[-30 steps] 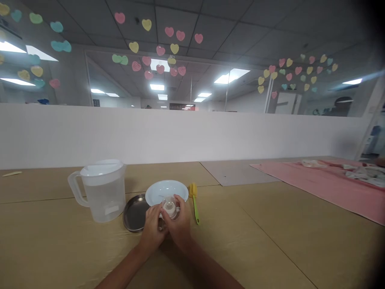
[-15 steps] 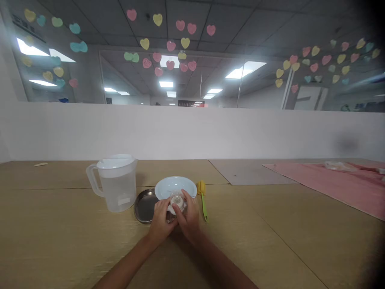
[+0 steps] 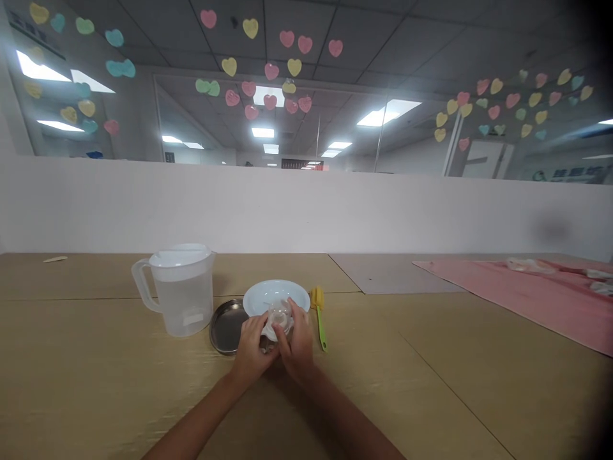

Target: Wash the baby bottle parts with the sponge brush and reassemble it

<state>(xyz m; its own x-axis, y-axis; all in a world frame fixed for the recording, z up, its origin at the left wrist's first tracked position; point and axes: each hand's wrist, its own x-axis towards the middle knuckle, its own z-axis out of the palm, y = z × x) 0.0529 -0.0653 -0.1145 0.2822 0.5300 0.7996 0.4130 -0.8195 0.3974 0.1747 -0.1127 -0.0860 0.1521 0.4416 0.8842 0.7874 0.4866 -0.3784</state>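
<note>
Just in front of the bowl, both my hands are closed around a small baby bottle (image 3: 278, 319) with a clear dome cap and a white collar. My left hand (image 3: 253, 348) grips its lower left side. On the other side, the fingers and thumb of my right hand (image 3: 297, 338) press on the cap and collar. My fingers hide most of the bottle's body. Behind it stands a pale blue bowl (image 3: 256, 292). A round metal dish (image 3: 224, 326) lies left of my left hand. Right of my right hand is a sponge brush (image 3: 320, 319) with a yellow head and green handle.
A translucent lidded pitcher (image 3: 184, 297) with its handle to the left stands on the brown table (image 3: 96, 370). A pink cloth (image 3: 502, 291) with plastic-wrapped items covers the right side. Behind the table runs a white wall (image 3: 306, 207) below glass with heart-shaped notes.
The clear cap shows slightly higher and more fully above the collar than before. My hands stay around the bottle. The whole view has shifted slightly.
</note>
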